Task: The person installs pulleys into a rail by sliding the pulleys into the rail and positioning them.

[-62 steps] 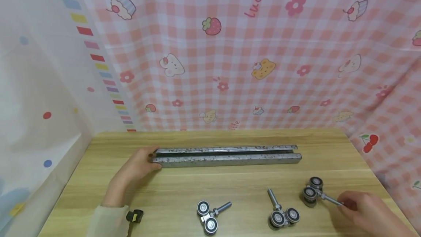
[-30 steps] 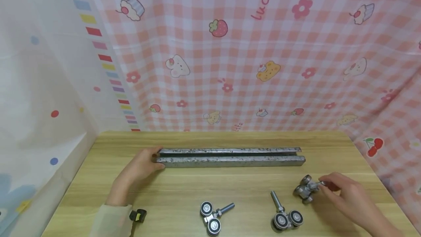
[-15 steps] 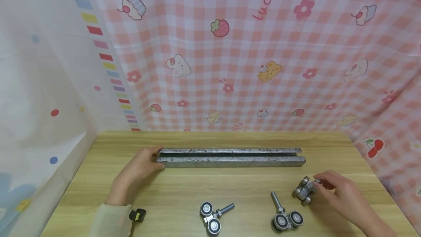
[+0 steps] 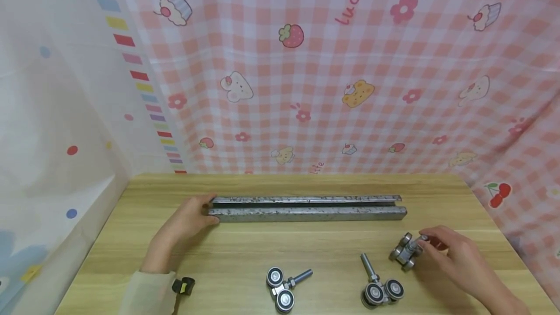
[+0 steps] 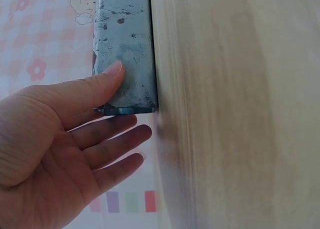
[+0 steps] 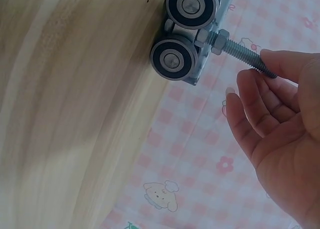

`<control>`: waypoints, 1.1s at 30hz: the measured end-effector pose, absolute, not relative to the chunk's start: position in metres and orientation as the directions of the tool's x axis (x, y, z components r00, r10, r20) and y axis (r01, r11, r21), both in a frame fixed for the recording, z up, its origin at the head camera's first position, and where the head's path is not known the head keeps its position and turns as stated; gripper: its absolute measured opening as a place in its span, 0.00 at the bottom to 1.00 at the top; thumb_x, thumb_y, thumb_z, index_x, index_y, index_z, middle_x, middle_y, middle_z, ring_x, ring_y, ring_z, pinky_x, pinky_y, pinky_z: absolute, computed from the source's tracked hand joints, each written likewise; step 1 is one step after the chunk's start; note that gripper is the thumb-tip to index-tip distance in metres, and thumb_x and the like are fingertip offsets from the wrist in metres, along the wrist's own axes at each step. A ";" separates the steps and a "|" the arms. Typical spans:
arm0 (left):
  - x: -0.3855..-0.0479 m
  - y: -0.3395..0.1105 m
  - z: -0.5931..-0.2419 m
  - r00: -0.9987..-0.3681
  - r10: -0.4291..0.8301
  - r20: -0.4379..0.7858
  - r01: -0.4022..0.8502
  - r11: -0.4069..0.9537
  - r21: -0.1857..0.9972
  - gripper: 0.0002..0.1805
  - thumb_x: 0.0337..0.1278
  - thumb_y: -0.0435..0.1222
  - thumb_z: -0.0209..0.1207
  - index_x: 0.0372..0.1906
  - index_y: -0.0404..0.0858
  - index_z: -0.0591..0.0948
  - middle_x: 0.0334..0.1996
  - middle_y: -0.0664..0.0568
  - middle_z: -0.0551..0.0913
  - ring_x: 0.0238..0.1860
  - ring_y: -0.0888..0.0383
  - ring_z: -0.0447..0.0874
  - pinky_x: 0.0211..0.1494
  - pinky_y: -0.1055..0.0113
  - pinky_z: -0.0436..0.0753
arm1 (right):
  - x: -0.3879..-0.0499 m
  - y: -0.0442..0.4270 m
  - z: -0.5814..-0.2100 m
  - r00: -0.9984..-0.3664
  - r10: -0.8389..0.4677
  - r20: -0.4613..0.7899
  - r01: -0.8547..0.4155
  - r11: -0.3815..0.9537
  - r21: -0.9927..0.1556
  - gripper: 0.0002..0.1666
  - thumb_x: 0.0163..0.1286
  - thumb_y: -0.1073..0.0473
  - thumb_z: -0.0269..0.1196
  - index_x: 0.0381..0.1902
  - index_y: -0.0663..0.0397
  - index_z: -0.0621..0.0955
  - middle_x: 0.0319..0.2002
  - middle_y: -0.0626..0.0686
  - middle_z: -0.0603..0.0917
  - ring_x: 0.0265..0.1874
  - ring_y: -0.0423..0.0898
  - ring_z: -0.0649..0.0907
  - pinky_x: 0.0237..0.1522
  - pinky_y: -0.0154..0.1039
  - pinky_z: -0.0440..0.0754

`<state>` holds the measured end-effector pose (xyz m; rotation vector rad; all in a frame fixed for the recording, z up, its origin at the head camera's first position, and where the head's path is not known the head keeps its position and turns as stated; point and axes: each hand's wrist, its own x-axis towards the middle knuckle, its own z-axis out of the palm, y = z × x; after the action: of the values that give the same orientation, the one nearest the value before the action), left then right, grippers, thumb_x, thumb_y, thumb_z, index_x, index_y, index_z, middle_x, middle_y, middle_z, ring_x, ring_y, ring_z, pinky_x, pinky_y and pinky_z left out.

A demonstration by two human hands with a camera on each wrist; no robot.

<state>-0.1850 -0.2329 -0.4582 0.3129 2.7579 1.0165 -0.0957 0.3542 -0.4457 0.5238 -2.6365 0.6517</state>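
Note:
A slotted steel channel rail (image 4: pixel 306 214), scuffed and spotted, lies lengthwise across the table. My left hand (image 4: pixel 188 220) holds its left end, thumb on the near wall; in the left wrist view the other fingers (image 5: pixel 117 144) spread past the rail's end. To the right, my right hand (image 4: pixel 457 256) pinches the threaded bolt of a hanger roller (image 4: pixel 405 252), thumb against fingers. The roller's wheels sit near the tabletop, the bolt tilted upward toward the hand. In the right wrist view two black-and-steel wheels (image 6: pixel 172 60) and the bolt's nuts show clearly.
Two more hanger rollers lie near the front: one in the middle (image 4: pixel 280 289), one to the right (image 4: pixel 379 291). A small black piece (image 4: pixel 183 286) is beside the left sleeve. Patterned cloth (image 4: pixel 297 72) hangs behind the wooden table (image 4: pixel 236 256).
My right hand has moved left with the hanger roller and turned it so its bolt stands steeper. Over the last half second little moves. The left hand keeps its hold on the rail.

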 end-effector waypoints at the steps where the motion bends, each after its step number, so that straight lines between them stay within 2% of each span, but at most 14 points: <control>1: -0.185 -0.233 -0.458 -0.960 0.260 -0.101 0.133 0.744 0.655 0.38 0.64 0.32 0.70 0.75 0.25 0.68 0.61 0.29 0.80 0.63 0.34 0.79 0.66 0.40 0.79 | -0.096 0.355 -0.446 -0.861 -0.263 0.436 -0.436 0.822 -0.365 0.20 0.52 0.77 0.76 0.41 0.57 0.87 0.31 0.40 0.85 0.30 0.29 0.80 0.30 0.21 0.78; 10: -0.185 -0.232 -0.457 -0.960 0.265 -0.094 0.141 0.743 0.654 0.37 0.64 0.31 0.70 0.74 0.25 0.69 0.61 0.29 0.80 0.63 0.34 0.79 0.66 0.40 0.80 | -0.099 0.360 -0.448 -0.851 -0.265 0.453 -0.447 0.818 -0.363 0.22 0.50 0.79 0.75 0.42 0.59 0.87 0.31 0.42 0.85 0.29 0.29 0.79 0.29 0.21 0.77; 33: -0.185 -0.233 -0.458 -0.961 0.266 -0.081 0.150 0.739 0.657 0.35 0.64 0.30 0.70 0.73 0.26 0.72 0.59 0.31 0.82 0.62 0.35 0.81 0.65 0.41 0.81 | -0.115 0.376 -0.445 -0.888 -0.221 0.403 -0.381 0.844 -0.378 0.16 0.56 0.77 0.74 0.43 0.62 0.87 0.33 0.47 0.86 0.27 0.29 0.77 0.26 0.27 0.79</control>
<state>-0.1855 -0.2330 -0.4582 0.3338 2.7693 1.0244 -0.1152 0.3762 -0.4449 0.4516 -2.6761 0.6504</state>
